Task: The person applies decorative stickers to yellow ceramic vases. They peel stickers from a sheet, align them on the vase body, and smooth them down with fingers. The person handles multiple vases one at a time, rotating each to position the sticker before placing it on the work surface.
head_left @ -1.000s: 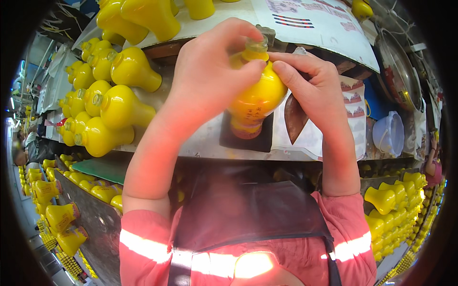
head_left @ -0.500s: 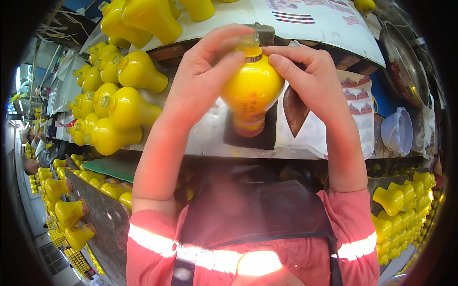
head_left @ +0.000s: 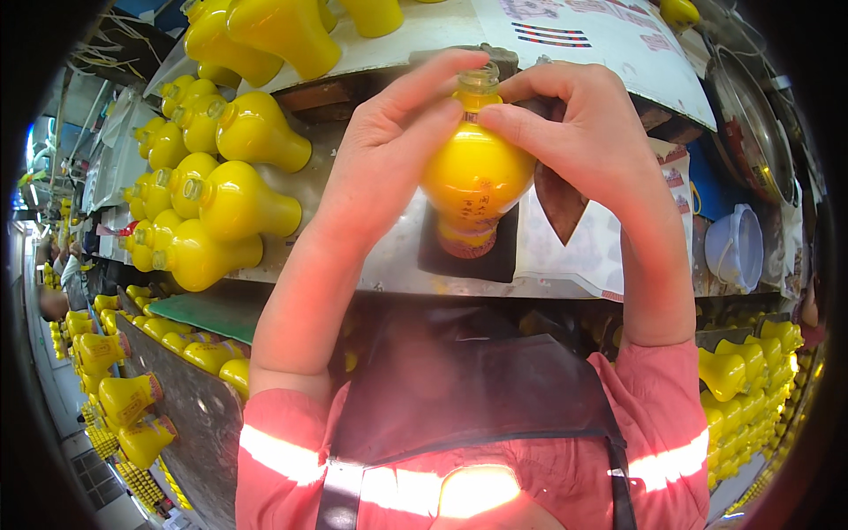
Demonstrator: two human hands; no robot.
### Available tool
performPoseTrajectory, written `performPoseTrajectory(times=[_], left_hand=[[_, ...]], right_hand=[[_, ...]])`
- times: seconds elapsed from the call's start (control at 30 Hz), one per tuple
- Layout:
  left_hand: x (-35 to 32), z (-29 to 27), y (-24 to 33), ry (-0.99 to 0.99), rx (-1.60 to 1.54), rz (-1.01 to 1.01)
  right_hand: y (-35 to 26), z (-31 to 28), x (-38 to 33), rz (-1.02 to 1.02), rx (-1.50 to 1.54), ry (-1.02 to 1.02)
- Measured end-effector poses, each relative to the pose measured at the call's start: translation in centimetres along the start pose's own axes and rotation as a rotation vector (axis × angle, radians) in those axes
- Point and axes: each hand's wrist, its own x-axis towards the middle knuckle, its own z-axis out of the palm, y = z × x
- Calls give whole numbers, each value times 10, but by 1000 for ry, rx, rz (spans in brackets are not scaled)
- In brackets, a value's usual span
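A glossy yellow glass bottle [head_left: 478, 177] with a clear neck and printed foot stands on a black pad [head_left: 437, 250] in front of me. A thin dark band [head_left: 471, 117] runs round the base of its neck. My left hand [head_left: 389, 132] holds the neck from the left, the thumb at the band and the forefinger reaching up towards the rim. From the right, my right hand [head_left: 579, 115] presses its thumb on the band, with its fingers curled behind the neck. The back of the neck is hidden.
Several yellow bottles [head_left: 238, 201] lie in stacked rows at the left, others at the far edge. A sheet of printed labels [head_left: 565, 256] and a brown pointed piece [head_left: 559, 205] lie right of the pad. Beyond are a pale bucket [head_left: 735, 247] and a metal pan [head_left: 751, 124].
The bottle has turned a little and shifted slightly right, so its print sits further right. My right thumb has slid left along the band to the front of the neck.
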Motion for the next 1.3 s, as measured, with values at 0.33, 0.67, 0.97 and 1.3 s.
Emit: performPoseTrajectory(times=[0.33, 0.67, 0.97, 1.3], left_hand=[[-3, -1, -3, -13, 24, 17], [-7, -1, -8, -26, 79, 95], [-3, 2, 7, 38, 108, 160], [-9, 21, 25, 166, 342, 121]], right_hand=[[-25, 1, -2, 46, -112, -26], [1, -7, -2, 15, 133, -129], [-1, 19, -39, -357, 107, 243], [31, 40, -43, -402, 202, 369]])
